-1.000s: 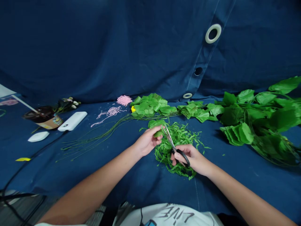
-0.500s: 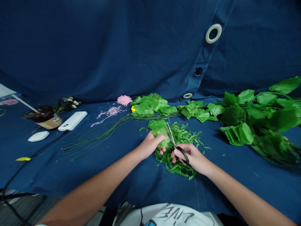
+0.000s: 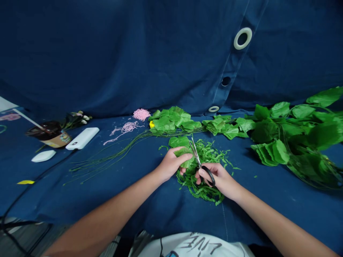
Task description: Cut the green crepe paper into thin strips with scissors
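Observation:
My left hand (image 3: 173, 162) pinches a green leaf (image 3: 189, 159) between thumb and fingers, just left of the scissors. Black-handled scissors (image 3: 196, 154) are in my right hand (image 3: 215, 177), their blades slightly apart and pointing up beside the leaf's right edge. Beneath both hands lies a pile of curly green cuttings (image 3: 206, 191). Another green leaf (image 3: 178, 141) rests on the blue cloth just beyond my left hand. Whether the blades touch the held leaf is too fine to tell.
Stacked leaves (image 3: 171, 119) and thin green stems (image 3: 120, 151) lie behind my hands. Leafy vines (image 3: 302, 132) fill the right side. Pink strands (image 3: 128, 127), a white device (image 3: 83, 138), a lidded cup (image 3: 53, 135) with a straw and a black cable (image 3: 45, 173) are at left.
The held leaf has turned a little in my left hand, and the fingers have shifted slightly around it. The scissor blades have moved slightly to the right.

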The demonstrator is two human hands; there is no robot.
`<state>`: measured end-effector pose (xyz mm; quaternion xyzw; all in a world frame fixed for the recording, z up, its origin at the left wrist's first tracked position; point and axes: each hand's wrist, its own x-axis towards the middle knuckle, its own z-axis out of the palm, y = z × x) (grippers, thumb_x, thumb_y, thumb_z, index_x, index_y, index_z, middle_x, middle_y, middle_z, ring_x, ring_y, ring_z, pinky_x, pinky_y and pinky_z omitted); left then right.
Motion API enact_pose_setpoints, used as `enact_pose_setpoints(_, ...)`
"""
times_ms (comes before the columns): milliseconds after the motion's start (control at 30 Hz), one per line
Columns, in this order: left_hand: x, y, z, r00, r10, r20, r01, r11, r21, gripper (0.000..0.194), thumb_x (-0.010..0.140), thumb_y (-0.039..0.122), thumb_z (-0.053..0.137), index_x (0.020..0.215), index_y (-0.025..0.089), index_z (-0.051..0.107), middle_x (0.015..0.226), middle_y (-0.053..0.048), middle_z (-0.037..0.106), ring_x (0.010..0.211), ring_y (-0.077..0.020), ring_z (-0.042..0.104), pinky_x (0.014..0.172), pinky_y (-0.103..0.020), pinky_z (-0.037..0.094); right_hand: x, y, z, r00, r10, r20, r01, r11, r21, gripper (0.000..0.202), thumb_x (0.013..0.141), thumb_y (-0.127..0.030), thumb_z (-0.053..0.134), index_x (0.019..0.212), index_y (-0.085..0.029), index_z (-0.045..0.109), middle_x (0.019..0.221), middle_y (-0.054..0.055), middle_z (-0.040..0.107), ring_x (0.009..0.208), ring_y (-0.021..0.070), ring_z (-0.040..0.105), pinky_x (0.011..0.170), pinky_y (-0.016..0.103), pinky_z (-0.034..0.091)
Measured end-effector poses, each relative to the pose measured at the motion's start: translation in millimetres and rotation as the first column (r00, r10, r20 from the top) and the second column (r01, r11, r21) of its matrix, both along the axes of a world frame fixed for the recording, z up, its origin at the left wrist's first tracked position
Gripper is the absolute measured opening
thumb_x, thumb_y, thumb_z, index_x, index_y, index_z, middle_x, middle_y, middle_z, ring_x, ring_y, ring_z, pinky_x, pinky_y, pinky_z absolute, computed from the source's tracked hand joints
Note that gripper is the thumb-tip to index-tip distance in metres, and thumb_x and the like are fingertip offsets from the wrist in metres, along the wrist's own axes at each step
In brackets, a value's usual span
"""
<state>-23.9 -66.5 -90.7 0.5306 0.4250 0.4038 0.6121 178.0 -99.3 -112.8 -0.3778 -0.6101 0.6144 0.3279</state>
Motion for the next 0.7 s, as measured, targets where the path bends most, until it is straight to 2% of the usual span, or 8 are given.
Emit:
enact_pose_setpoints(100, -1, 1, 0.2, 0.999, 0.032, -0.042, -0.032, 0.999, -0.002, 0.031, 0.08, 0.042, 0.071, 0.091, 0.015, 0.063, 0.049, 0.004, 0.055, 0.035, -0.0097, 0.048, 0.032, -0.018, 0.037, 2, 1, -0.5, 1.0, -0.024, -0.005, 0.024, 1.0, 0.0, 0.044, 0.086, -0.058, 0.064, 0.087, -0.014, 0.07, 0.072, 0.005, 0.07, 0.048, 0.0091, 0.043, 0.044, 0.022, 0.03)
enact_pose_setpoints(300, -3, 2, -0.2, 0.993, 0.09, -0.079, -0.09, 0.996, 0.007, 0.036, 0.076, 0.043, 0.075, 0.095, 0.014, 0.065, 0.049, 0.005, 0.054, 0.034, -0.0087, 0.048, 0.031, -0.017, 0.034, 1, 0, 1.7, 0.999, 0.038, 0.036, -0.037, 0.999, -0.033, 0.045, 0.084, -0.059, 0.066, 0.082, -0.014, 0.07, 0.071, 0.005, 0.07, 0.048, 0.0093, 0.041, 0.044, 0.022, 0.028)
enact_pose_setpoints(567, -2, -1, 7.2, 0.994, 0.055, -0.099, -0.046, 0.995, 0.089, 0.031, 0.078, 0.043, 0.073, 0.078, 0.014, 0.061, 0.049, 0.006, 0.051, 0.034, -0.0063, 0.045, 0.031, -0.016, 0.035, 0, -3, 9.4, 0.995, 0.064, 0.075, -0.063, 0.998, -0.009, 0.045, 0.086, -0.058, 0.064, 0.08, -0.014, 0.069, 0.071, 0.004, 0.069, 0.05, 0.0099, 0.04, 0.046, 0.022, 0.027)
enact_pose_setpoints(700, -2, -1, 8.3, 0.991, 0.052, -0.121, -0.038, 0.993, 0.109, 0.029, 0.078, 0.041, 0.072, 0.077, 0.015, 0.06, 0.05, 0.006, 0.05, 0.035, -0.0063, 0.044, 0.031, -0.016, 0.035, 0, -3, 10.7, 0.995, 0.067, 0.077, -0.069, 0.997, 0.016, 0.045, 0.086, -0.058, 0.065, 0.081, -0.014, 0.071, 0.072, 0.005, 0.069, 0.054, 0.0112, 0.044, 0.049, 0.022, 0.029)
